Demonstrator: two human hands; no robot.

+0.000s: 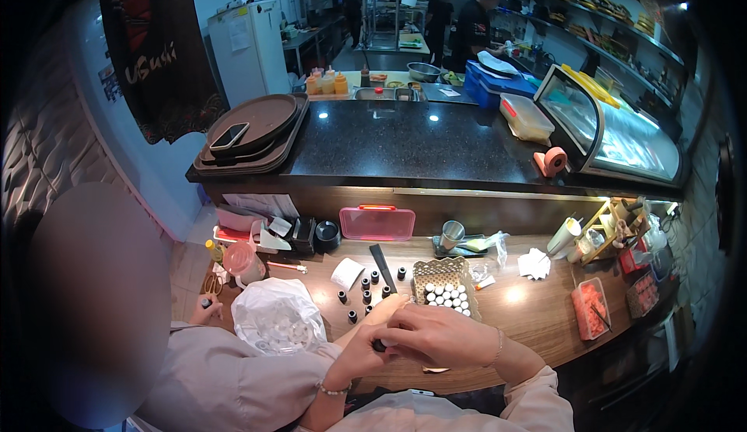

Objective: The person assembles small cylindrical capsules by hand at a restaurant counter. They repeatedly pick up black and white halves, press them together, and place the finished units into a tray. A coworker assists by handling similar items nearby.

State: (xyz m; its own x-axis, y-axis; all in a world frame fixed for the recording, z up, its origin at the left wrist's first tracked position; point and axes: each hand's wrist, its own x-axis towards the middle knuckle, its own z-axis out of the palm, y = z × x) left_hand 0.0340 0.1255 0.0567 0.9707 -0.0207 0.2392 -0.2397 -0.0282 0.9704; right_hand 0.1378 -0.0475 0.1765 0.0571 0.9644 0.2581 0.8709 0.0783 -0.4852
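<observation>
- Left hand (356,356), lower middle of frame: curled snug around a small black bottle (379,346)
- Right hand (437,332), just right of it: half-curled over that bottle, can't tell if it's actually gripping
- White bag (268,306), lower left, beside a co-worker's hand (205,311)
- Loose black bottles (366,297) mid-frame, left of a patterned tray (422,273) of white-topped pieces (447,295)
- Black counter (405,140) up top, brown trays (253,117) stacked upper left
</observation>
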